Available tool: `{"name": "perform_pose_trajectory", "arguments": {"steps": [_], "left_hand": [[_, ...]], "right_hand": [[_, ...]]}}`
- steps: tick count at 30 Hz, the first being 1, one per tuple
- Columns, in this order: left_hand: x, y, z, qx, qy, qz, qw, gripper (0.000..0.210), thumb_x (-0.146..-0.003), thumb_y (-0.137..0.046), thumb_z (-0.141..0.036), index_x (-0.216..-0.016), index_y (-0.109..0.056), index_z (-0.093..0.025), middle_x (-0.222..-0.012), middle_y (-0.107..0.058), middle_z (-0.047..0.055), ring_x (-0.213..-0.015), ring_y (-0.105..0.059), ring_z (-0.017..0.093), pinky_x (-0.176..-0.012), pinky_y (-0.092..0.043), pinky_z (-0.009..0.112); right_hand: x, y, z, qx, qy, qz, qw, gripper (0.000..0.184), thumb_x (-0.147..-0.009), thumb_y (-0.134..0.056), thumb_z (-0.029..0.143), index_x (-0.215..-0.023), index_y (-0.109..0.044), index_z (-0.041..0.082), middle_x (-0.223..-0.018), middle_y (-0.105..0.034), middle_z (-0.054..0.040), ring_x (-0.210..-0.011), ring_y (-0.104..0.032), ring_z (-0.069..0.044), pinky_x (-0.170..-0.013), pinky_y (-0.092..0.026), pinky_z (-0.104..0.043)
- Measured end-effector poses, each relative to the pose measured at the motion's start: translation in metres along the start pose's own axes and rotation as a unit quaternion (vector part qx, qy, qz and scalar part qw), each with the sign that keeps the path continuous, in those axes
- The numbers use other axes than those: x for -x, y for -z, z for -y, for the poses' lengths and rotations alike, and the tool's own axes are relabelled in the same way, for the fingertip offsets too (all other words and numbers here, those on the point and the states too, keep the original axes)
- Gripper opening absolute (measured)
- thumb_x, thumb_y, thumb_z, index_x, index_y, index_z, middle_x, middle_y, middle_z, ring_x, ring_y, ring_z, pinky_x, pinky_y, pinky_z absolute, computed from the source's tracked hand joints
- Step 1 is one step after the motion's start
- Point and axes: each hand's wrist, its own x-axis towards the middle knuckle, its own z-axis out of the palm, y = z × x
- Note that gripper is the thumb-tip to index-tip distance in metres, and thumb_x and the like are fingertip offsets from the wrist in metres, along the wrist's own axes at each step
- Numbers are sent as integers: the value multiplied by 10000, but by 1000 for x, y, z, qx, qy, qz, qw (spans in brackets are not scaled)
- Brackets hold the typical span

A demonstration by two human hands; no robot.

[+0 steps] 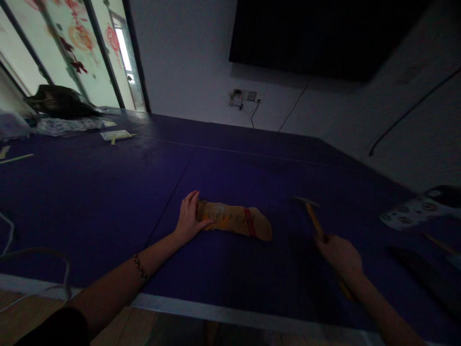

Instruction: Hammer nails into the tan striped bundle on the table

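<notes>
A tan insole-shaped pad (234,220) lies flat on the blue-purple table, with a red band near its rounded right end and a row of small dark marks along its middle. My left hand (190,218) grips its left end, thumb over the near edge and fingers at the far side. To the right, my right hand (340,257) is closed around the wooden handle of a hammer (313,218). The hammer's head points away from me, apart from the pad and low over the table; whether it touches the surface I cannot tell.
On the table (137,178), a dark bag (65,101) and clear plastic (68,126) sit at the far left. A pale cable (43,251) curls near the left edge. At right are a patterned item (414,211) and a long dark object (425,276).
</notes>
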Motion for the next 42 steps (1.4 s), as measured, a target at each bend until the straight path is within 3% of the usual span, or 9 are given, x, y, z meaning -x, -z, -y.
{"name": "perform_pose_trajectory", "arguments": {"steps": [6, 17, 31, 39, 42], "left_hand": [[2, -3, 6, 29, -5, -36, 999, 966, -645, -653, -578, -1382, -157, -197, -1324, -299, 188, -1250, -330, 346, -960, -388, 524], [2, -2, 8, 45, 24, -23, 998, 917, -659, -658, -550, -1370, -185, -215, -1323, -275, 170, -1257, -307, 344, -986, -355, 547], [4, 0, 3, 23, -4, -6, 1000, 862, -705, -608, -556, -1371, -182, -214, -1311, -293, 174, -1241, -332, 346, -979, -349, 565], [8, -1, -2, -19, -57, -27, 998, 941, -693, -583, -604, -1398, -111, -199, -1299, -272, 198, -1204, -360, 352, -928, -411, 542], [14, 0, -5, -49, -118, -33, 991, 922, -717, -556, -603, -1404, -115, -175, -1287, -288, 212, -1183, -384, 346, -898, -441, 506]], "right_hand": [[-21, -7, 3, 19, -8, 2, 1000, 460, -837, -366, 384, -942, -675, 61, -933, -690, -224, -874, -663, -348, -690, -509, -393], [-24, -17, 9, 46, 12, 10, 999, 446, -854, -351, 365, -966, -657, 59, -956, -688, -220, -892, -660, -341, -716, -506, -391], [-28, -21, 12, 66, 21, -11, 998, 467, -911, -270, 385, -968, -611, 71, -919, -691, -217, -839, -679, -327, -705, -506, -412], [-31, -23, 20, 60, 22, -5, 998, 425, -910, -298, 347, -965, -599, 52, -904, -692, -214, -854, -674, -338, -705, -504, -421], [-31, -20, 20, 55, 17, -5, 998, 401, -907, -324, 346, -937, -607, 64, -849, -700, -196, -824, -682, -322, -692, -504, -410]]}}
